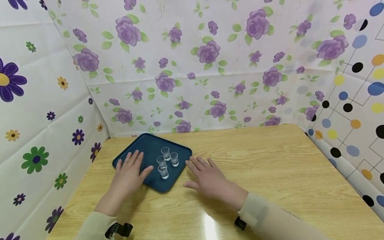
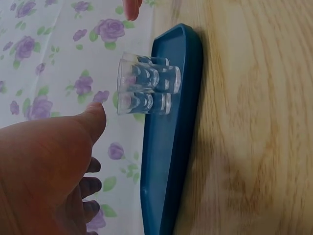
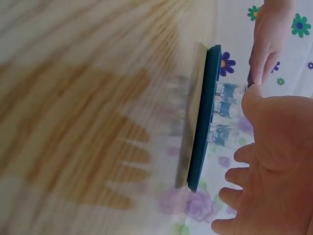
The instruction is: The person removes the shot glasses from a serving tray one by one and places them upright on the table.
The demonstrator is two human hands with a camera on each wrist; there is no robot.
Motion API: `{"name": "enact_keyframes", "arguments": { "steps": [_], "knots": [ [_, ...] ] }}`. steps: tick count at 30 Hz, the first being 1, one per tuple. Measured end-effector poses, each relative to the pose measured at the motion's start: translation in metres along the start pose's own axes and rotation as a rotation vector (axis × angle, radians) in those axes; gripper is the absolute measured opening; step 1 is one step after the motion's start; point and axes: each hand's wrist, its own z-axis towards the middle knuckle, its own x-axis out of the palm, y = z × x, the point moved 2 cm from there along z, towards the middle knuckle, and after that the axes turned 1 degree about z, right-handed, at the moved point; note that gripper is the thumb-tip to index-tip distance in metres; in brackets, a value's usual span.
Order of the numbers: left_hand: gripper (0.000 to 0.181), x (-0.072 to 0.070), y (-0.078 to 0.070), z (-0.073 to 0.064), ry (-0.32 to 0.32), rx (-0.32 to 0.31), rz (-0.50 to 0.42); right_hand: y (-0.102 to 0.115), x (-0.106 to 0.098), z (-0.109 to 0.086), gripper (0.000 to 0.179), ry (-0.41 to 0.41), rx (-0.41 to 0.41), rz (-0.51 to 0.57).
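On a dark blue tray (image 1: 153, 140) stand several small clear shot glasses (image 1: 174, 160), grouped toward its right side. They are upright and close together. My left hand (image 1: 127, 173) hovers over the tray's left part, fingers extended and thumb spread toward the glasses, holding nothing. Just off the tray's right edge is my right hand (image 1: 207, 178), palm down with fingers straight, also holding nothing. In the left wrist view a gap separates the left thumb (image 2: 93, 120) from the glasses (image 2: 146, 78). The right wrist view shows the right hand (image 3: 279, 156) raised above the tabletop.
The tray lies rotated on a light wooden table (image 1: 255, 160), near its back left corner. Flowered cloth (image 1: 192, 66) hangs behind the table and on the left, dotted cloth (image 1: 354, 100) on the right. Dark wrist devices (image 1: 120, 230) sit at both sleeves.
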Motion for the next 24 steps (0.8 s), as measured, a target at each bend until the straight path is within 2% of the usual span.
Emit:
{"name": "enact_keyframes", "arguments": {
  "steps": [14, 24],
  "knots": [
    [0.084, 0.010, 0.015, 0.003, 0.022, -0.044, 0.006, 0.009, 0.011, 0.011, 0.083, 0.096, 0.011, 0.010],
    [0.087, 0.013, 0.026, 0.005, 0.048, -0.059, 0.006, 0.014, 0.015, 0.017, 0.083, 0.126, -0.004, 0.008]
  ]
}}
